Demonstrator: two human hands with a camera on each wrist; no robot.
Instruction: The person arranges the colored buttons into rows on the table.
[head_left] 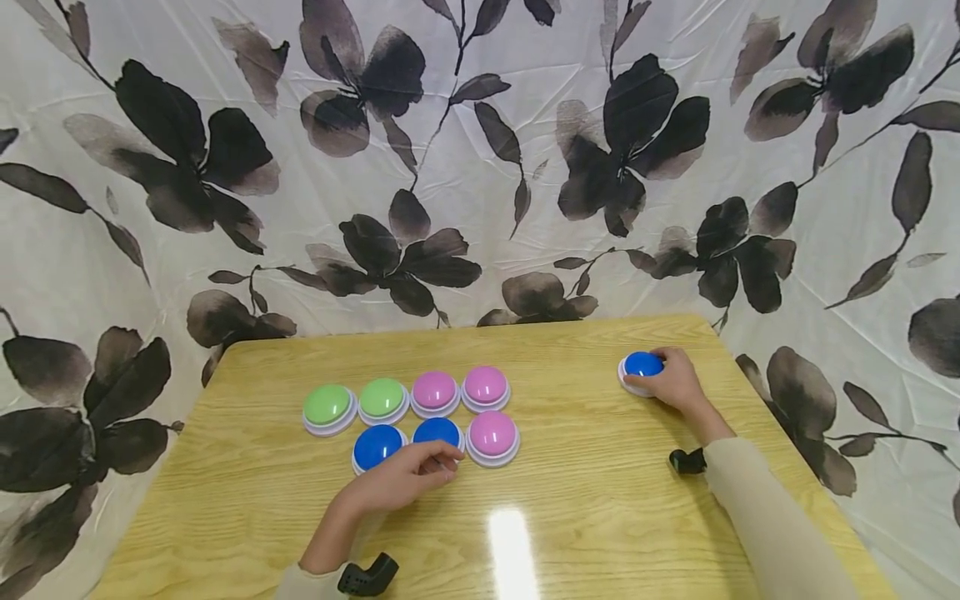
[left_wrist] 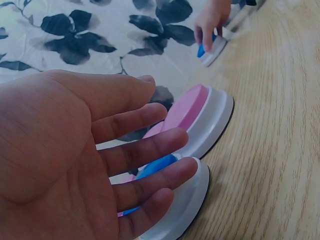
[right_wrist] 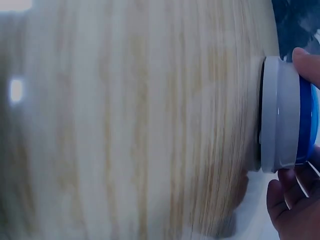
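Note:
At the table's far right, my right hand (head_left: pixel 677 383) grips a round push button with a blue dome (head_left: pixel 642 364) and a white base, thumb on one side and fingers on the other. The right wrist view shows this button's white base (right_wrist: pixel 281 115) side-on, at the table surface. My left hand (head_left: pixel 397 479) hovers at the front of a button cluster, fingers loosely extended, holding nothing. It partly covers two blue buttons, a left one (head_left: pixel 377 447) and a right one (head_left: pixel 437 432). Beside its fingertips sits a pink button (head_left: pixel 492 435).
Behind these stand two green buttons, one outer (head_left: pixel 327 406) and one inner (head_left: pixel 382 398), then two pink ones, left (head_left: pixel 435 390) and right (head_left: pixel 486 386). All rest on a wooden table (head_left: pixel 585 500). A floral cloth (head_left: pixel 517 192) hangs behind and at the sides.

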